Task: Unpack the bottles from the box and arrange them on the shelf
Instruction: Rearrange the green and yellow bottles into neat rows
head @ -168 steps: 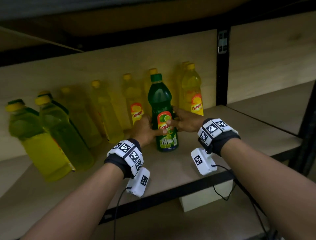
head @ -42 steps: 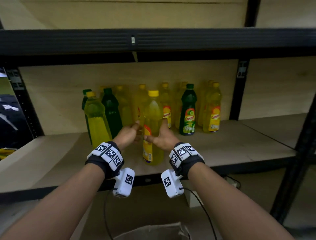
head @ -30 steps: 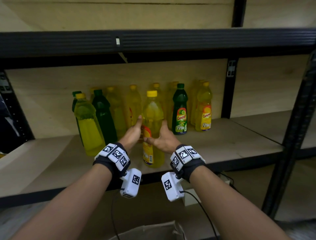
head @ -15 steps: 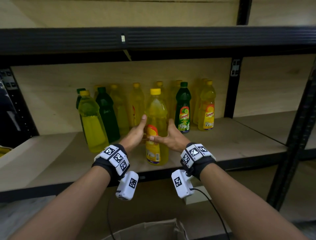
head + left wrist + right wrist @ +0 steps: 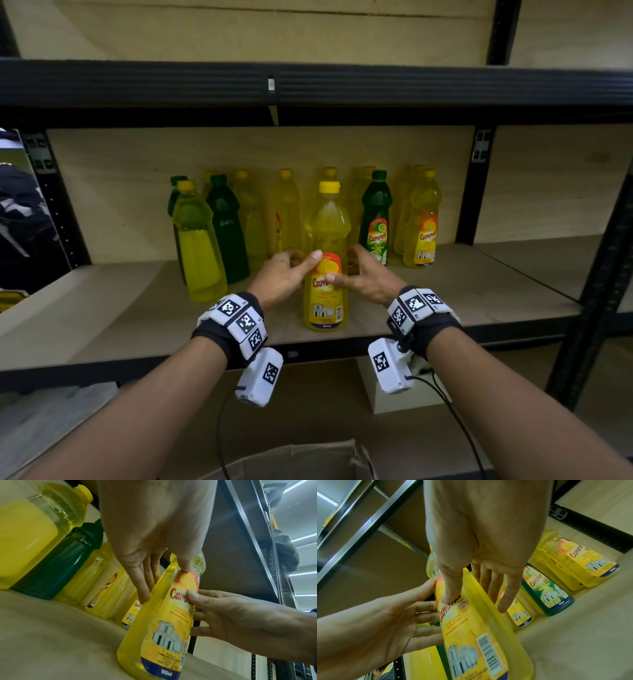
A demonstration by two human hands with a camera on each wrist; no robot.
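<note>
Warehouse-type racking, black steel frame, pale wood shelf board and wood back panel. I've got both hands on one yellow lemon dish-liquid bottle, standing upright on the board, out front of the row and close to the front edge. My left hand has its thumb on the label face with the fingers reaching round the far side; my right hand mirrors it, thumb on the "Cammer" label, fingers behind. Both grips narrow, a light pinch at label height, not a full wrap. Left wrist view confirms the base is flat on the wood.

Handling, my guess: full bottle, so fairly heavy; plastic wall thin and will give a bit under squeeze; smooth label could be slippery. Best hold is the waist at mid-label; low push slides it, high push could tip it.

Behind the held bottle: back row of yellow bottles. Right of it, a green lime bottle, then another yellow lemon bottle. Left of it, a dark green bottle and a yellow bottle with no label showing. Below it, near frame bottom, the cardboard box top edge; contents not visible.
</note>
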